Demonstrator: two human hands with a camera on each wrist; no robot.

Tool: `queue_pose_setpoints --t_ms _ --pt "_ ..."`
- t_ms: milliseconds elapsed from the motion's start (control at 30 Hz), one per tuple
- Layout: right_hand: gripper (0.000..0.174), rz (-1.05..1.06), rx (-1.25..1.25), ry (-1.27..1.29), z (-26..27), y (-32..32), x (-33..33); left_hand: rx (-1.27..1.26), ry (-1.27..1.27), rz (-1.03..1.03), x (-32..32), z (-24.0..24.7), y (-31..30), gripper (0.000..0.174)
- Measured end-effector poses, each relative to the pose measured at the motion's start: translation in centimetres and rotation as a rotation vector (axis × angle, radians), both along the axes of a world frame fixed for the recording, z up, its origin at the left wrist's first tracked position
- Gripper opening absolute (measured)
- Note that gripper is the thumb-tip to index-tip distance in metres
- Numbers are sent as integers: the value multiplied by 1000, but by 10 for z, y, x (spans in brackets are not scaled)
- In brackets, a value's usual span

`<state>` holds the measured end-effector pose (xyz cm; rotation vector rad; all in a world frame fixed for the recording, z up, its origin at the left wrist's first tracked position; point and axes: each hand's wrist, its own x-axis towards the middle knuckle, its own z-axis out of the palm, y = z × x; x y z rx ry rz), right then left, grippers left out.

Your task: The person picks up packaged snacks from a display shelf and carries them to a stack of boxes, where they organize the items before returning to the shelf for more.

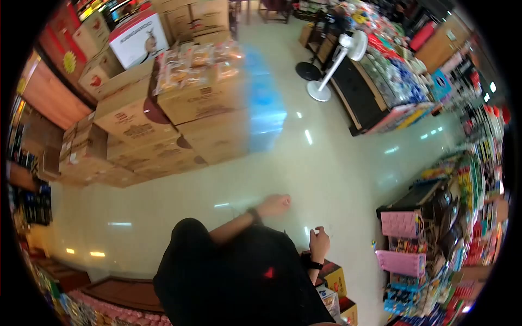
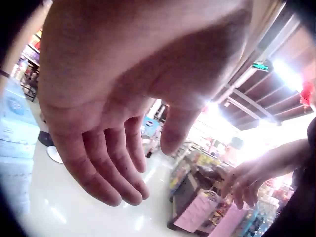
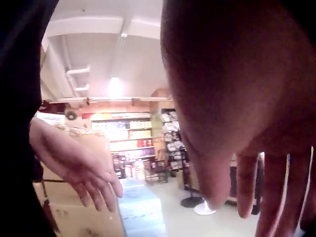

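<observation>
My left hand (image 1: 274,205) hangs in front of my body, over the shiny floor, and holds nothing. Close up in the left wrist view, its fingers (image 2: 114,165) droop loosely with the thumb apart from them. My right hand (image 1: 319,243) hangs on the other side of my dark shirt, a dark band on its wrist. Its fingers (image 3: 276,197) point down, loosely straight, with bare air around them in the right wrist view. Nearest to the left hand stand the stacked cardboard boxes (image 1: 215,136) and the blue wrapped packs (image 1: 266,117) at their end.
Bagged snacks (image 1: 198,54) lie on top of the boxes. A white pedestal fan (image 1: 326,81) stands on the floor beside a goods-laden black display table (image 1: 353,89). Pink baskets (image 1: 399,263) hang from a rack at the right. Yellow-and-dark cartons (image 1: 333,277) sit by my right side.
</observation>
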<state>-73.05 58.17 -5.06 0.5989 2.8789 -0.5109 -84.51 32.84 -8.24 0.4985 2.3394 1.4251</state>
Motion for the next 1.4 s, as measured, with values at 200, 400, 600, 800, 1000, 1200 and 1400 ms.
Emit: queue_pose_setpoints --t_ms 200,400,600,800,1000,1200,1400 --pt "29 394 -76 129 3 -84 -105 13 -251 364 -10 60 -99 25" --pt "29 693 -141 192 28 -166 -180 164 -142 647 -13 34 -160 22" --pt "37 785 -262 264 47 -226 -250 415 -120 780 -43 26 -201 20" --pt "49 735 -397 318 61 -278 -345 119 -58 966 -120 50 -244 22" --pt "47 668 -599 658 106 -324 -436 39 -2 874 -188 109 -290 39" --pt "60 896 -703 620 120 -365 -494 -117 132 906 -235 159 -292 45" --pt "60 975 -579 543 102 -396 -499 -237 219 850 -260 168 -282 53"
